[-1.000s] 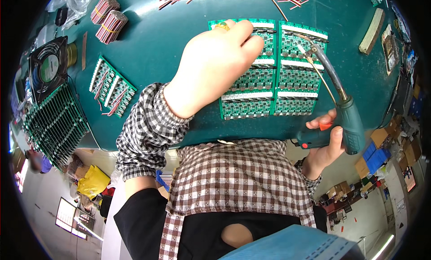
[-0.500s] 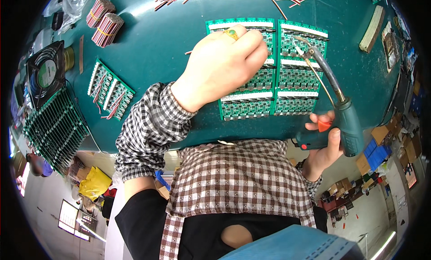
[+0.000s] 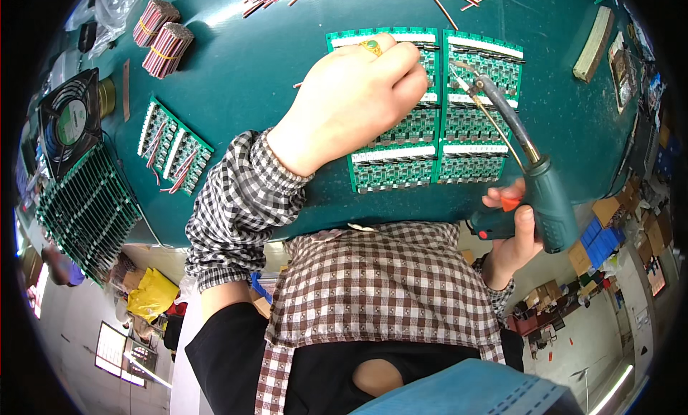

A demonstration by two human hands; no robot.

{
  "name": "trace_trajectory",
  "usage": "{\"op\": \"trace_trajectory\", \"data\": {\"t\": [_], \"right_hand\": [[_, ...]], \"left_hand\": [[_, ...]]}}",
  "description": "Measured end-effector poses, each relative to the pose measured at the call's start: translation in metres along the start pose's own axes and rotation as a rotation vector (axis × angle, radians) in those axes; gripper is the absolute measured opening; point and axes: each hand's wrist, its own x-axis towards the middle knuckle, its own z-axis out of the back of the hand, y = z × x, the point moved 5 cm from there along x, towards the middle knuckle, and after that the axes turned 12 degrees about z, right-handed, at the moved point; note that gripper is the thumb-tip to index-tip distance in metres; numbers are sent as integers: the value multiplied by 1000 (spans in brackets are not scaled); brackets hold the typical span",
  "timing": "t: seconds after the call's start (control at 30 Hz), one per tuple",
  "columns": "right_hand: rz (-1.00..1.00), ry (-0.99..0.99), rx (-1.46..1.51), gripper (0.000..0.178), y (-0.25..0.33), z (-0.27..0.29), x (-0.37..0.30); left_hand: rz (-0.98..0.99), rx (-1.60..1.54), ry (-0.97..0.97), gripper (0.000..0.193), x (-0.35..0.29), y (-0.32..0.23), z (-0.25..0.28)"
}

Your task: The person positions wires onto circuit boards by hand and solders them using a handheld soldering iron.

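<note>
Your left hand rests, fingers curled together, on the green circuit board panel at upper centre of the frame; whether anything is pinched beneath the fingertips cannot be made out. A second green panel lies just beside it on the right, edges touching. Your right hand, at right of centre, is clamped around the grip of a teal soldering gun, whose thin tip reaches up over the right panel. On the teal table, more boards lie at left, a fan at far left, and bundled red wires in the upper left.
</note>
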Motion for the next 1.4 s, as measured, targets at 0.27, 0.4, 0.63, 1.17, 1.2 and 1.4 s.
{"op": "trace_trajectory", "data": {"t": [0.27,0.4,0.63,1.17,1.2,1.4], "right_hand": [[0,31,-41,46,0,-2,-1],[10,47,-67,45,1,-4,0],[45,71,-115,44,1,-4,1],[30,68,-167,43,3,-7,2],[34,69,-168,43,3,-6,2],[48,88,-157,42,3,-8,2]], "left_hand": [[-3,0,-24,25,-2,2,-2],[-1,-17,-35,24,-2,1,-2],[-13,-38,-98,26,-3,2,-2],[-84,-217,-196,27,1,9,-1],[-86,-224,-202,27,1,9,0],[-92,-235,-202,26,2,10,1]]}}
